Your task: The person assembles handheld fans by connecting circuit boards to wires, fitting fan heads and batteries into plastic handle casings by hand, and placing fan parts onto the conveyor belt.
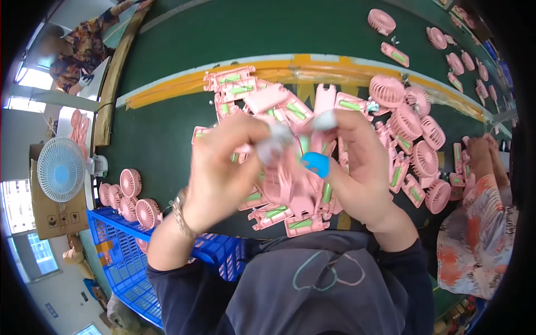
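My left hand [226, 167] and my right hand [360, 170] meet over the middle of the pile, fingers bent and pinched together. White covers wrap some fingertips, and a blue one sits on my right thumb. Between them is a pink fan part [287, 180], blurred by motion and partly hidden by my fingers, so its exact shape cannot be made out. Under and around my hands lie several pink handle shells [267, 99], many with a green battery [300, 224] inside.
Pink round fan heads [387, 91] lie at the right. More fans [147, 213] stand at the left beside a blue plastic basket [128, 279]. A yellow-taped strip [167, 95] crosses the green table. Another person's hands [483, 153] work at the right; a person sits far left.
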Tool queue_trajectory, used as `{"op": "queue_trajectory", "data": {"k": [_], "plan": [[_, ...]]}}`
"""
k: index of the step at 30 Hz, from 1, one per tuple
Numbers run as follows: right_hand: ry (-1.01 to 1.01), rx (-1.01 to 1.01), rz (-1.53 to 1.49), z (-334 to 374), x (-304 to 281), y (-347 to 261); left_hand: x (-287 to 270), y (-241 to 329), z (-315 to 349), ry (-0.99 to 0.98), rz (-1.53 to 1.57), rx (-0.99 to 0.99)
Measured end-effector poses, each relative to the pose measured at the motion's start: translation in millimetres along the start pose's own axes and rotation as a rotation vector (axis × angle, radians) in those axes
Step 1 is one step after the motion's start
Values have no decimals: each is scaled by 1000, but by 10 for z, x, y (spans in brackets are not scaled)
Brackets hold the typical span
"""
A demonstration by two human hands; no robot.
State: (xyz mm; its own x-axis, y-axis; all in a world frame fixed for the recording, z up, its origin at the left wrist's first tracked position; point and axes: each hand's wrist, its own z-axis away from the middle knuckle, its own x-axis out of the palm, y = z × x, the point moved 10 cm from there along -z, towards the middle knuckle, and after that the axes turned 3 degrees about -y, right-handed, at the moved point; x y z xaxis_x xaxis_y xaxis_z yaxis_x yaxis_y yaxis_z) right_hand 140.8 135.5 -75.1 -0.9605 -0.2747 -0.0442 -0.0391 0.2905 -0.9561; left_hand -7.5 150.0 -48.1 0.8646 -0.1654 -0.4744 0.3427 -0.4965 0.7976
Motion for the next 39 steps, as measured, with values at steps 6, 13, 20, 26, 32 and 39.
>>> {"op": "queue_trajectory", "data": {"k": [6, 13, 20, 26, 32, 39], "plan": [[-433, -359, -1284, 345, 597, -1224, -185, -485, -1249, 234, -85, 12], [-369, -342, -1225, 179, 569, -1118, 530, -619, -1516, 12, -444, 100], [-399, -343, -1286, 242, 393, -1197, 208, -246, -537, -303, -417, 36], [-476, -286, -1338, 263, 332, -1188, -1307, -960, 754, 0, -125, -605], [-513, -209, -1394, 250, 574, -1094, -2192, -1417, 2121, 37, -332, -869], [-467, -162, -1359, 287, 693, -1025, -1813, -1653, 2377, -372, -696, -1061]]}}
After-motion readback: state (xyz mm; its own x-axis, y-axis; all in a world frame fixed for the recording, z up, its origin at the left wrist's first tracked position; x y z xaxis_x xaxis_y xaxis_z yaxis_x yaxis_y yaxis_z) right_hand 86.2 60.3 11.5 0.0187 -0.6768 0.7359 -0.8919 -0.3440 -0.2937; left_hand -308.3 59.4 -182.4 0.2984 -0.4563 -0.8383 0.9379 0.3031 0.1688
